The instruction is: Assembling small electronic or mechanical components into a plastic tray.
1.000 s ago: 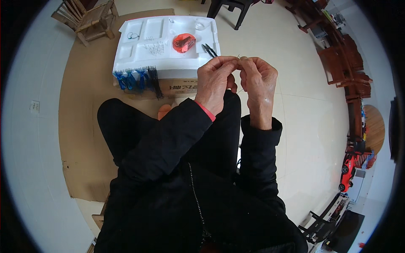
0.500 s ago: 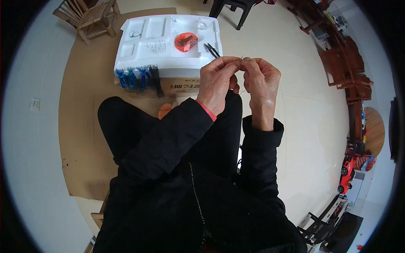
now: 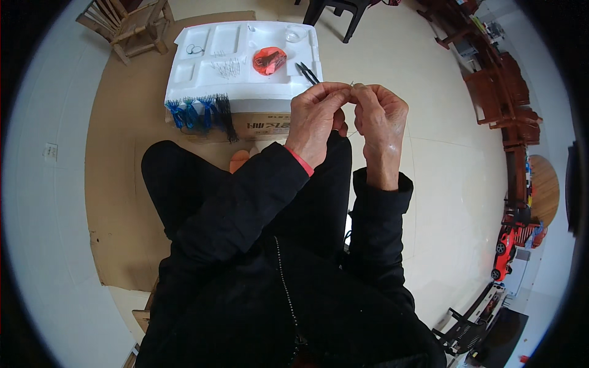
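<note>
Your white foam tray [image 3: 245, 98] sits on a cardboard box [image 3: 257, 127], box on the brown cardboard sheet [image 3: 116, 184] over the floor. On the tray: orange dish [image 3: 269, 60] mid-right, black snips [image 3: 308, 72] at the right edge, blue and black tassels [image 3: 202, 113] hanging over the near-left edge.

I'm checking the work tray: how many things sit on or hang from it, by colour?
White foam tray, counted by colour:
Blue tassel bundles on the front edge: 3
Black tassel bundle beside them: 1
Orange dish: 1
Black snips: 1
Total: 6
Both hands, left hand and right hand, pinch something too small to tell.
</note>
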A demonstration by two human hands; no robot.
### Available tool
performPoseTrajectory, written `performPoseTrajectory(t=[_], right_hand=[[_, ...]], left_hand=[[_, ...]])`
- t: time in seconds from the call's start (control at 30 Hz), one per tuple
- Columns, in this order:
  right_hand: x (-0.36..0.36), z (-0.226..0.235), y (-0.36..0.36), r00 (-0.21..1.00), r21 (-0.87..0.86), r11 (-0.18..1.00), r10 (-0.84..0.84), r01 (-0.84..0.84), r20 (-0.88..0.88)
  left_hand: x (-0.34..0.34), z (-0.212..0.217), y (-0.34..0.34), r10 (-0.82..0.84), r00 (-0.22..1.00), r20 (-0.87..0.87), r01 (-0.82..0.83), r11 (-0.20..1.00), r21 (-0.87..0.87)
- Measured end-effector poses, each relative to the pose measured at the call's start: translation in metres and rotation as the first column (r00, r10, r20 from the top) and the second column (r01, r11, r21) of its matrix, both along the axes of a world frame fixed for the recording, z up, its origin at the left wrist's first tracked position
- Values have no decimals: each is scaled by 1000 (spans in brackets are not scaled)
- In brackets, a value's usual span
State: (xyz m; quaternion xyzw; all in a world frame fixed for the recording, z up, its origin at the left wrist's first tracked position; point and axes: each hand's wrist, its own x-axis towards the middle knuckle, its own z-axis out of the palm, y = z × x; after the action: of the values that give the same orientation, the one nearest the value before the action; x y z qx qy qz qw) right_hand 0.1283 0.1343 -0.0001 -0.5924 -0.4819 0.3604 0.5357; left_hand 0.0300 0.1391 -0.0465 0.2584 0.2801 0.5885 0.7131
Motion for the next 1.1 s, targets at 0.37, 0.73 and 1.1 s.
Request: performPoseTrajectory(t=[0.37, 0.73, 1.1], right_hand=[[3, 4, -1, 999, -45, 999, 24, -26, -41], [4, 5, -2, 997, -41, 999, 32, -36, -74], [3, 6, -3, 996, -38, 999, 16, -20, -85]], left_hand=[[2, -1, 0, 15, 999, 48, -15, 1000, -7], [4, 0, -1, 14, 998, 58, -14, 1000, -4], [4, -1, -2, -14, 999, 32, 14, 1000, 15]])
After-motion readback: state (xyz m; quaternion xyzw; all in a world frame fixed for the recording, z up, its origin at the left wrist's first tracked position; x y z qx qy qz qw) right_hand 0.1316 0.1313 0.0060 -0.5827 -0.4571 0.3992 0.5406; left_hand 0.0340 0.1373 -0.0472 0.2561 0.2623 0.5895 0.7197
